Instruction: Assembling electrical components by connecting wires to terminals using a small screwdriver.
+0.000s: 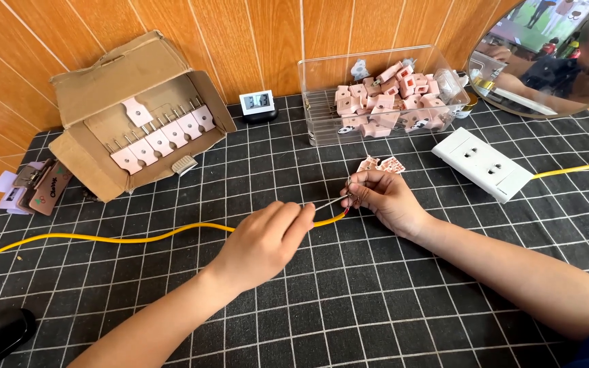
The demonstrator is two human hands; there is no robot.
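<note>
A yellow cable (124,238) runs from the left edge across the black gridded mat (349,300) to the middle. My left hand (264,242) pinches the cable near its stripped end, where thin bare wires (328,202) stick out. The tips of those wires are held by the fingers of my right hand (380,197). Two pink plug parts (381,164) lie on the mat just behind my right hand.
A torn cardboard box (138,109) with a row of pink plug parts stands at the back left. Back centre: a clear plastic bin (311,102) of pink parts and a small digital clock (257,103). A white socket strip (482,163) with a yellow cord lies right; a round mirror (547,54) leans behind.
</note>
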